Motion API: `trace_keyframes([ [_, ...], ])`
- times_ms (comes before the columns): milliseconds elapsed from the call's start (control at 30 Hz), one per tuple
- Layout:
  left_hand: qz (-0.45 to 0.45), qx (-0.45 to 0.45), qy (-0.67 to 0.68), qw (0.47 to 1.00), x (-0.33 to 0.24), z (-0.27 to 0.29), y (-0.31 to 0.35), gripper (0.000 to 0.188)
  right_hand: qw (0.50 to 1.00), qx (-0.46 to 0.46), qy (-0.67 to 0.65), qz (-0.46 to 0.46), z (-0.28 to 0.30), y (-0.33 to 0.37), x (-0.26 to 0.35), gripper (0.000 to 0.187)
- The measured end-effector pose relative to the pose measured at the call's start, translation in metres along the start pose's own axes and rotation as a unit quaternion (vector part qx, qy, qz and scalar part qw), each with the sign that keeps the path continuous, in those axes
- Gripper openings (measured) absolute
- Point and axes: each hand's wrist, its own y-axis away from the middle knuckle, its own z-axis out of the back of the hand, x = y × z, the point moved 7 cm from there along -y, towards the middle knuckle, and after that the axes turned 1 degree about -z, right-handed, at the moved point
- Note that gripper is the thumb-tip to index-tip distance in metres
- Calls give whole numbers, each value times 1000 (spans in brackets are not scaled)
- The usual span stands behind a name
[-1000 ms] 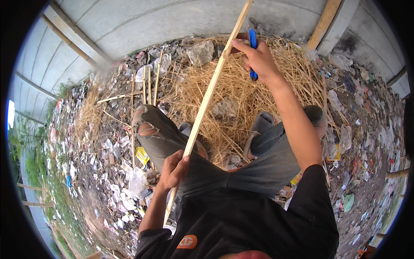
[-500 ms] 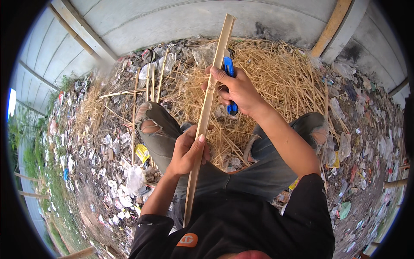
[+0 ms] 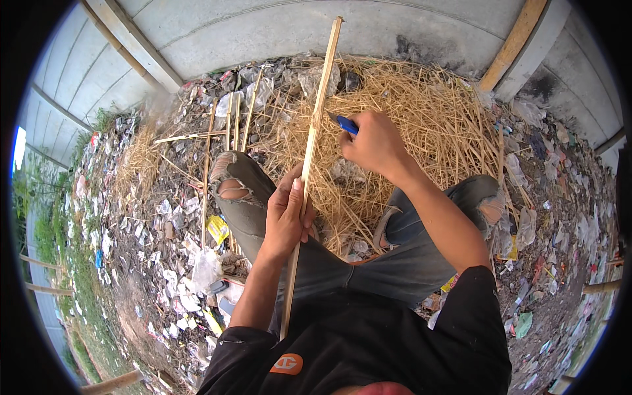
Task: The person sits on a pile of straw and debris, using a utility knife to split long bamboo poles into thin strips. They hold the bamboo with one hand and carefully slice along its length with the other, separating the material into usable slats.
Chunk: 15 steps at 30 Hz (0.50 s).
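Observation:
A long, pale bamboo strip (image 3: 322, 92) stands upright in front of me, leaning slightly, its lower end near my shirt. My left hand (image 3: 288, 210) is closed around its lower half, thumb laid along the face. In my right hand (image 3: 375, 145) is a blue utility knife (image 3: 345, 124), gripped in a fist. The knife's blade points up and left, close to a node partway up the strip; whether it touches cannot be made out. Most of the knife's handle is hidden by my fingers.
Wood shavings and thin slivers (image 3: 408, 112) are heaped beyond my crossed legs. Several split strips (image 3: 247, 115) lie past my left knee. Scattered litter (image 3: 191, 263) covers the ground, and a concrete panel wall (image 3: 316, 39) rises at the far side.
My right hand has let go of the strip, moved slightly right and down, and turned the knife so its blade faces the strip. The strip has rotated to show a narrower side.

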Motion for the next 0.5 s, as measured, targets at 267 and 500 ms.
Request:
trace_keyframes([
  [267, 12, -3, -37, 999, 10, -10, -2, 49, 998, 24, 35, -36, -8, -5, -12, 19],
  [500, 13, -15, -69, 997, 39, -3, -6, 46, 987, 29, 144, -58, -34, -24, -57, 16],
])
